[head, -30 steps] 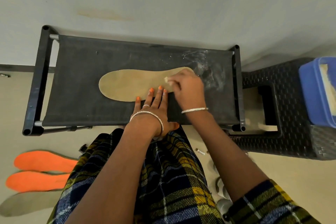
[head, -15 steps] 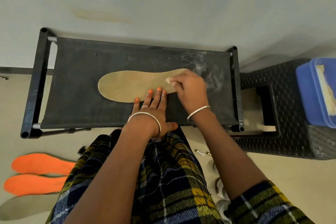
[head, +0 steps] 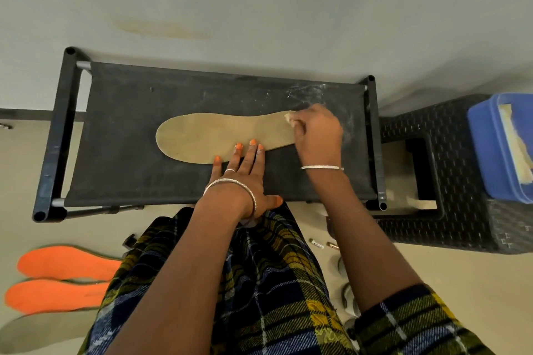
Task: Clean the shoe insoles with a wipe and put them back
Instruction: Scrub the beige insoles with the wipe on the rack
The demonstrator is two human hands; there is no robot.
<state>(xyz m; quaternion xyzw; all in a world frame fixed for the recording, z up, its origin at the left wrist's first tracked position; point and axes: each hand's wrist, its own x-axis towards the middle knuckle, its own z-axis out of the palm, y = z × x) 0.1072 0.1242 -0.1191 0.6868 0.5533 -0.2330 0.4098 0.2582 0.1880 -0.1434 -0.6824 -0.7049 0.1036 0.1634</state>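
A tan insole (head: 210, 135) lies flat on the black fabric stool (head: 121, 124), its length running left to right. My left hand (head: 242, 176) presses its straight fingers on the insole's near edge. At the insole's right end, my right hand (head: 317, 135) grips a small whitish wipe (head: 290, 119), which shows only at the fingertips. Two orange insoles (head: 63, 265) and a grey-tan one (head: 37, 331) lie on the floor at the lower left.
A black woven stool (head: 461, 196) stands to the right with a blue tub (head: 499, 150) on it. Parts of shoes (head: 346, 297) and two small tubes (head: 323, 244) lie on the floor by my right arm. A wall rises just behind the fabric stool.
My right hand has moved the wipe rightward along the insole toward its right end. My left hand has stayed pressed on the near edge.
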